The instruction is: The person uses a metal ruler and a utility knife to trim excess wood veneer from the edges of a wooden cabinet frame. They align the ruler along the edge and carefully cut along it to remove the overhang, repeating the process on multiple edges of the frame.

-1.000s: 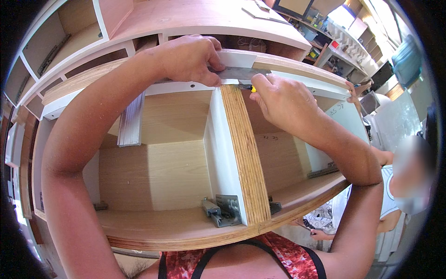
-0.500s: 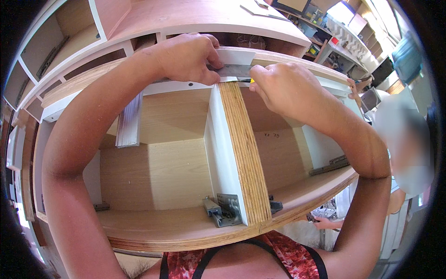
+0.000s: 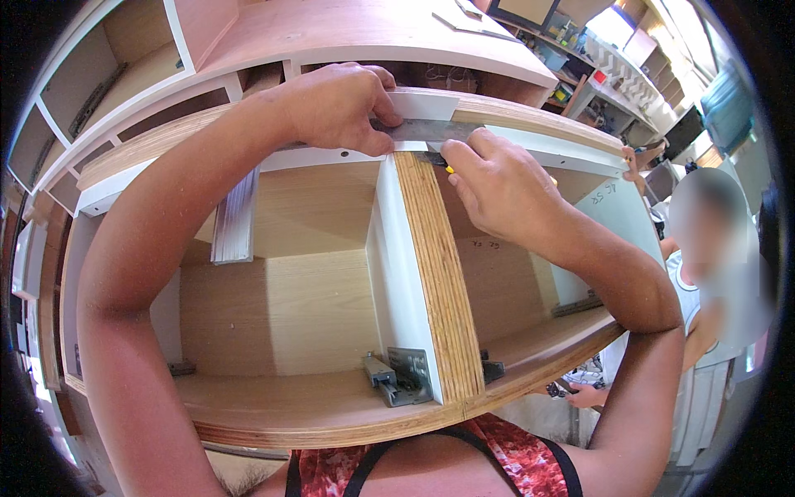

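Note:
At the far side of the plywood cabinet frame, my left hand (image 3: 344,108) presses a flat grey metal strip (image 3: 435,131), fingers curled over it and thumb on the white edging (image 3: 410,147). Behind the metal stands a white strip (image 3: 424,105). My right hand (image 3: 505,182) is closed around a utility knife (image 3: 450,170) with some yellow on its handle. Its dark blade points left, close to the white edging at the top of the plywood divider (image 3: 439,282). Most of the handle is hidden in my fist.
Metal hinge-like hardware (image 3: 402,377) sits at the near foot of the divider. A ribbed metallic strip (image 3: 235,219) hangs inside the left compartment. Beyond lies a pinkish cabinet (image 3: 364,33) with openings. A co-worker (image 3: 704,273) is at the right, one hand (image 3: 632,164) at the frame's far end.
My right hand has drawn slightly toward me and down with the knife, showing more blade and the handle's end. My left hand stays almost in place. The co-worker at the right has shifted.

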A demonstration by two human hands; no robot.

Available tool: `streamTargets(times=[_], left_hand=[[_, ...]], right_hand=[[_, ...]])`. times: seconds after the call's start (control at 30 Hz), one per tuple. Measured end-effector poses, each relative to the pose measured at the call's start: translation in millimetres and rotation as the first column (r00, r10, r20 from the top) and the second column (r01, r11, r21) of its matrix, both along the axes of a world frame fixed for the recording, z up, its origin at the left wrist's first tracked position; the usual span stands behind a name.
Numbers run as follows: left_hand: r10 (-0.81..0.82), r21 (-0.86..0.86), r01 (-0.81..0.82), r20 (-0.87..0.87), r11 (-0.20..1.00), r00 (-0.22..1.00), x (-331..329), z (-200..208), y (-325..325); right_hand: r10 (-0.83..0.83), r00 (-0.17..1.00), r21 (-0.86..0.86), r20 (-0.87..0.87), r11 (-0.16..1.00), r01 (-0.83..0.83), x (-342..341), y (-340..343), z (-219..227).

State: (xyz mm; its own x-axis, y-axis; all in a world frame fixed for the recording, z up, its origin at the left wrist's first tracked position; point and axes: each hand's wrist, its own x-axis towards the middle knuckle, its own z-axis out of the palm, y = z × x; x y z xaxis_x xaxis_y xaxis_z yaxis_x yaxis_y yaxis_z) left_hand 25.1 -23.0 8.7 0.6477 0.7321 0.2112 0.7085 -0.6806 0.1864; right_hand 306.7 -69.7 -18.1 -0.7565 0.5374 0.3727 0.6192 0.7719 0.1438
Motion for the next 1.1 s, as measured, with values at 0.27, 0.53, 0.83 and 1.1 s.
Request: streamTargets(times=[0.27,0.53,0.83,1.1], left_hand=[[-0.006,-0.002,0.006,0.012,1.000,1.000,-2,-2,-1],[-0.024,0.027,0.024,0.011,0.999,1.000,-3,-5,2],[0.012,0.045,-0.013,0.024,0.999,1.000,-4,-8,2],[0.016,0.023,-0.017,0.027,1.000,1.000,-4,-7,1]], right_hand=[[0.026,0.997,0.029,-0.071,0.999,-0.024,1,2,-16],[0.068,0.994,-0.003,-0.088,0.998,-0.069,1,3,-10],[-0.027,0.999,-0.125,-0.032,0.992,0.023,-3,0,2],[-0.002,1.000,-0.061,0.009,0.998,0.003,-5,5,9]])
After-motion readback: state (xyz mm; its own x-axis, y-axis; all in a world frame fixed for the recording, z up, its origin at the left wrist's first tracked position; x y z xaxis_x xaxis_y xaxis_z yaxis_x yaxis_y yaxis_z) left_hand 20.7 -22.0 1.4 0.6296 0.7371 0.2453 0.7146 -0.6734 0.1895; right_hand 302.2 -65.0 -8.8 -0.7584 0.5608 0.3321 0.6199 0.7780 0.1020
